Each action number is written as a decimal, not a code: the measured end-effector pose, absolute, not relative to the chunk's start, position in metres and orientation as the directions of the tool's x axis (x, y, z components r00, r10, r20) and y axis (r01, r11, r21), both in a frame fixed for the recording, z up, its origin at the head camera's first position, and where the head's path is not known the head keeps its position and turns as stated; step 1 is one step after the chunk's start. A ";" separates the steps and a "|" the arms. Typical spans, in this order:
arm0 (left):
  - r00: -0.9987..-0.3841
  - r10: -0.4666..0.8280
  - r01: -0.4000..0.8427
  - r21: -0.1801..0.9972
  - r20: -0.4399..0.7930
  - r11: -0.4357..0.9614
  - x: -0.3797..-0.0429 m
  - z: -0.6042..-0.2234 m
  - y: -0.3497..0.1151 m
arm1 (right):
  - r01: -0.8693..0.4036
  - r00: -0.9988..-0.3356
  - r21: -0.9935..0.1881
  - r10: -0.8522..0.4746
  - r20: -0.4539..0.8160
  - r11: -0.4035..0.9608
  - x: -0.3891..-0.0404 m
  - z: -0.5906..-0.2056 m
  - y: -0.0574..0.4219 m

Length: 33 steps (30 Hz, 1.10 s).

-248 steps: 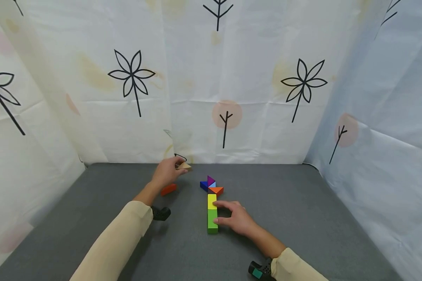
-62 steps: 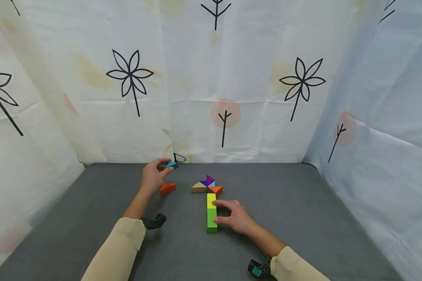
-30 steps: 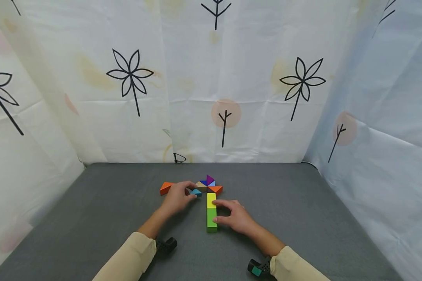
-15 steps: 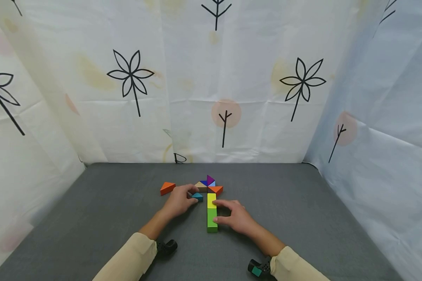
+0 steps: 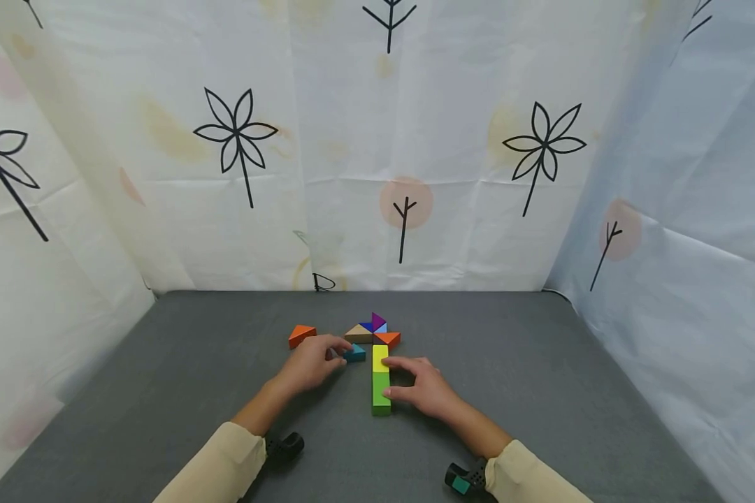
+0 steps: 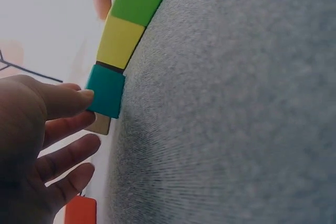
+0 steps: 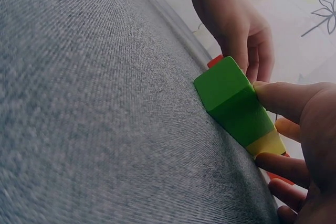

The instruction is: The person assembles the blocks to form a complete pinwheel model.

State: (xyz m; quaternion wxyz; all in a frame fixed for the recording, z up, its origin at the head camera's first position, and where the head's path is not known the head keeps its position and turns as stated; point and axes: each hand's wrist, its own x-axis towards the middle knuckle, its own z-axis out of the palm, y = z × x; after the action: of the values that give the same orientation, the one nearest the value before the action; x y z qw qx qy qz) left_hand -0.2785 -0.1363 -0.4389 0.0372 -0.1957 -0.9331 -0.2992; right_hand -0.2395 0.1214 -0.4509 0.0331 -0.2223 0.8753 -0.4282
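Observation:
On the grey table, a green block (image 5: 380, 391) and a yellow block (image 5: 380, 358) form an upright column below a cluster of triangular blocks. Left of the yellow block, a small gap away, lies a teal triangular block (image 5: 355, 355). My left hand (image 5: 313, 363) touches its left side with thumb and index fingertips; the other fingers are spread in the left wrist view, where the thumb tip meets the teal block (image 6: 107, 92). My right hand (image 5: 424, 388) rests thumb on green and index finger on yellow, along their right side.
The cluster has a wooden-coloured triangle (image 5: 358, 334), a purple one (image 5: 378, 322), blue ones, and an orange one (image 5: 388, 339). A loose orange-red triangle (image 5: 301, 336) lies to the left, near my left hand. A patterned cloth wall (image 5: 465, 237) rises behind the table.
The wooden-coloured triangle has joined the cluster's left side. My left hand brought the teal block down beside the yellow one, then shifted slightly left of it. The right hand stayed in place.

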 end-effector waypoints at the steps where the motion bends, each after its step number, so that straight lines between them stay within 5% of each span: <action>1: -0.917 0.355 0.394 0.544 0.182 0.741 -0.278 -0.439 -0.137 | -0.363 -0.898 -0.764 -0.419 0.134 0.533 -0.239 -0.451 0.121; 33: -0.922 0.286 0.383 0.507 0.261 0.772 -0.287 -0.447 -0.107 | -0.355 -0.900 -0.764 -0.420 0.121 0.540 -0.242 -0.452 0.122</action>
State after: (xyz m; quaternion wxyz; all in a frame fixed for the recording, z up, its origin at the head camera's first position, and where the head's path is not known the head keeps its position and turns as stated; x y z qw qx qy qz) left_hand -0.2875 -0.1075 -0.4474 0.0847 -0.1784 -0.9375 -0.2864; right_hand -0.2416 0.1220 -0.4519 0.0381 -0.2208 0.8766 -0.4260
